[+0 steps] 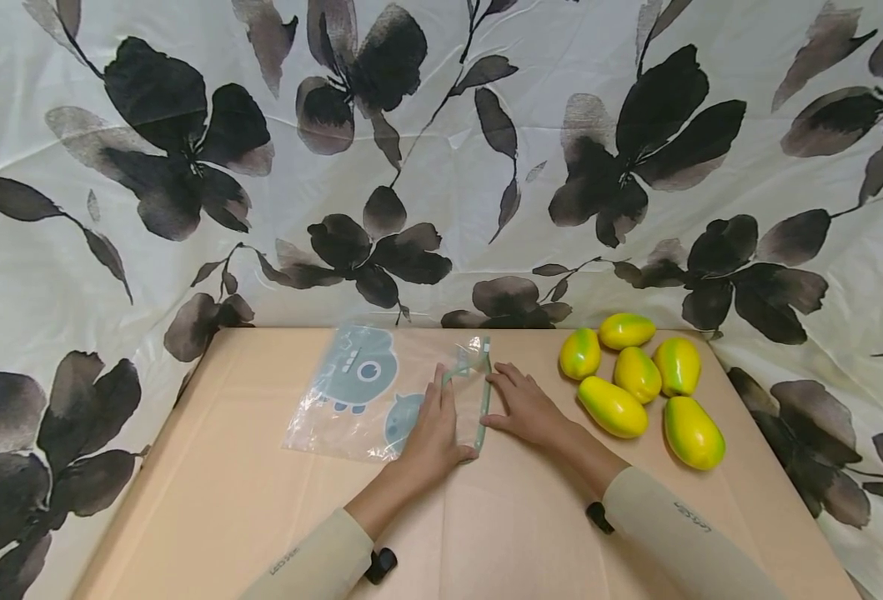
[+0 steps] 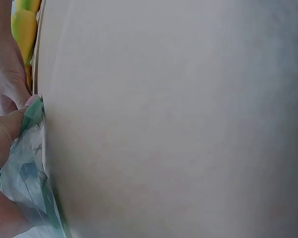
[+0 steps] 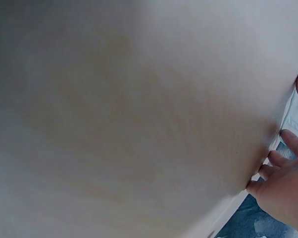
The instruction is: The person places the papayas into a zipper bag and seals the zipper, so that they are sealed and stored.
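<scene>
A clear plastic bag (image 1: 366, 425) with blue cartoon monster prints and a green strip (image 1: 484, 400) along its right end lies flat on the board. My left hand (image 1: 429, 425) rests on the bag near that end, fingers straight and pointing away, thumb spread toward the strip's near corner. Part of the film is lifted beside its fingertips, and some of the print is hidden under the hand. From the right, my right hand (image 1: 527, 408) touches the green strip with spread fingertips. In the left wrist view, the left thumb (image 2: 5, 134) is against the strip.
Several yellow-green mangoes (image 1: 638, 375) lie in a cluster to the right, just beyond the right hand. The tan board (image 1: 223, 500) lies under everything. White cloth with dark flowers (image 1: 486, 167) rises behind its back edge and hangs along both sides.
</scene>
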The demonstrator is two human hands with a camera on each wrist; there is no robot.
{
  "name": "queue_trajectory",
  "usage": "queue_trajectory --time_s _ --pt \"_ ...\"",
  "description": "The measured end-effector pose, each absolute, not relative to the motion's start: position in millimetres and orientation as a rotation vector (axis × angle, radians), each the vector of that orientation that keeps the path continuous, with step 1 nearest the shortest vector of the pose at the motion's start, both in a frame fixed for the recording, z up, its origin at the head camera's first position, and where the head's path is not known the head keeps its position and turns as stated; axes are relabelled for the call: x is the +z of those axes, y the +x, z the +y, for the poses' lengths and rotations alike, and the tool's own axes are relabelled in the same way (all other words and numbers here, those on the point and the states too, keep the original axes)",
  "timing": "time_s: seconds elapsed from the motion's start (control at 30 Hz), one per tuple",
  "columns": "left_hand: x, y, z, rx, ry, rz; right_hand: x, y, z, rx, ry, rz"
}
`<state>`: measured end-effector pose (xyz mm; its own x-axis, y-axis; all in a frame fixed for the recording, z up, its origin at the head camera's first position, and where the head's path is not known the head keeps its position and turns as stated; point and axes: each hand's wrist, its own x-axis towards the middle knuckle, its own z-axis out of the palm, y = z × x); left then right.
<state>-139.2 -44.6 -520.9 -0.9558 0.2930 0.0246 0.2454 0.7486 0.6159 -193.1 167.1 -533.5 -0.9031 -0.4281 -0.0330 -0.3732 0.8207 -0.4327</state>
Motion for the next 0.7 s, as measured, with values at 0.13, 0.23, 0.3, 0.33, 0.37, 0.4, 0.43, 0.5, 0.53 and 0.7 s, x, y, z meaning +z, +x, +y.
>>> queue_trajectory --time_s 0.13,0.23,0.3,0.33,0.37,0.4,0.43,0.5,0.53,0.7 --pt "-523 -139 -45 0.978 0.444 2.876 -534 -193 167 -0.640 -0.652 2.885" --pt "-523 -139 -45 0.969 0.444 2.882 -535 -193 168 -0.636 -0.659 2.892" --pt "-524 -139 -45 0.967 0.443 2.881 -536 -193 168 -0.633 -0.666 2.897" --pt "-524 -140 -45 0.969 0.443 2.881 -536 -193 168 -0.637 -0.666 2.897" --pt "-524 -140 -45 0.970 0.445 2.882 -536 -192 168 -0.644 -0.664 2.894" --pt "-524 -140 -45 0.971 0.449 2.884 -535 -192 169 -0.654 -0.663 2.887" --pt "-525 -140 -46 0.973 0.453 2.887 -534 -192 169 -0.668 -0.662 2.878" --pt "-525 -140 -46 0.977 0.457 2.891 -531 -190 170 -0.694 -0.662 2.857" --pt "-525 -140 -46 0.980 0.458 2.892 -530 -189 171 -0.712 -0.660 2.845" --pt "-525 -140 -46 0.984 0.460 2.894 -520 -183 178 -0.816 -0.644 2.779"
